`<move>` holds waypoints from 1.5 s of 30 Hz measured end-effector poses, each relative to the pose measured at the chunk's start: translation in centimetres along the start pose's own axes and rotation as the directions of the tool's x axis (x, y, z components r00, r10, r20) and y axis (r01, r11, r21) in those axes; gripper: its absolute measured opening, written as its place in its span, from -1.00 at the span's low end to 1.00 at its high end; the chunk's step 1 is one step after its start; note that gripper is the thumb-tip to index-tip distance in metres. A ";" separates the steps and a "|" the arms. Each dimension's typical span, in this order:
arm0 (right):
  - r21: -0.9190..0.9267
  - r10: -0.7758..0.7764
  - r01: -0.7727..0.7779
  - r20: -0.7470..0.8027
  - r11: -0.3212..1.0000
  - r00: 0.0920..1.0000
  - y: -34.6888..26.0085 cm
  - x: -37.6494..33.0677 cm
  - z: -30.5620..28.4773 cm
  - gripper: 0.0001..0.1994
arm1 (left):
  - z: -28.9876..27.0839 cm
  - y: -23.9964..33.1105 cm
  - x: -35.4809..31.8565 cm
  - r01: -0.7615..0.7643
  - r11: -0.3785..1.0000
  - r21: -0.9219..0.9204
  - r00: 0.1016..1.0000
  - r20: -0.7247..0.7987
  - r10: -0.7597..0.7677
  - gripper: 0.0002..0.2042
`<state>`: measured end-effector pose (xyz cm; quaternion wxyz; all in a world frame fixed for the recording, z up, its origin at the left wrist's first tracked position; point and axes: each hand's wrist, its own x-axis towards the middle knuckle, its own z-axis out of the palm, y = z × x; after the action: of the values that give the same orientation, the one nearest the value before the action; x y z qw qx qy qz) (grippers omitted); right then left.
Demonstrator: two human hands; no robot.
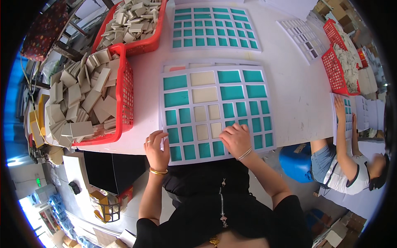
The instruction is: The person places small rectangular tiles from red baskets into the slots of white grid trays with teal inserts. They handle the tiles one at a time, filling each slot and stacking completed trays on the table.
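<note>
Head-worn fisheye view, facing steeply downward

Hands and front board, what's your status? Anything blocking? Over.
Left hand at board's left edge; right hand over its lower middle, grips unclear. Board: cream pieces in second column, other visible cells turquoise. Right hand hides some cells.

A black short-sleeved top point(182, 227) with silver zip point(222, 203), gold pendant point(214, 240), ring point(149, 141) and bracelets point(159, 172) are worn.

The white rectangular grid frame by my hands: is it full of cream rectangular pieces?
Only partly filled: six cream rectangular pieces sit in the white rectangular grid frame, while its other visible openings show teal.
</note>
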<state>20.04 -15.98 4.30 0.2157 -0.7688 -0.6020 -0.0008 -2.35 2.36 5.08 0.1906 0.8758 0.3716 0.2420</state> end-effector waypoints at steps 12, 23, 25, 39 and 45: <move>0.010 0.237 -0.239 -0.170 0.971 0.956 3.2 -1.1 -1.2 -0.57 | 0.7 -2.2 -0.9 0.193 0.959 -0.207 0.977 0.130 -0.169 -0.70; 0.396 0.748 -0.635 -0.325 0.663 0.579 13.4 -9.0 -0.6 -0.69 | 0.0 0.2 -0.5 0.395 0.841 -0.369 0.917 0.215 -0.336 -0.67; 0.470 0.793 -0.640 -0.323 0.608 0.516 14.8 -10.6 -1.0 -0.69 | -0.6 1.8 -0.2 0.349 0.855 -0.382 0.933 0.226 -0.280 -0.65; -0.338 0.563 -0.765 -0.528 0.547 0.636 39.2 -30.5 -23.0 -0.35 | 8.2 16.1 4.3 -0.063 0.481 -0.875 0.919 0.137 0.370 -0.56; 0.270 0.718 -0.704 -0.507 0.657 0.476 33.6 -21.6 -17.3 -0.40 | -5.2 5.3 8.6 -0.334 0.898 -0.287 0.921 -0.301 0.246 -0.67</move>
<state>49.67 -47.88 3.20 0.3761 -0.9068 -0.1340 -0.1355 2.95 6.09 14.43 0.2472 0.8379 0.2111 0.4384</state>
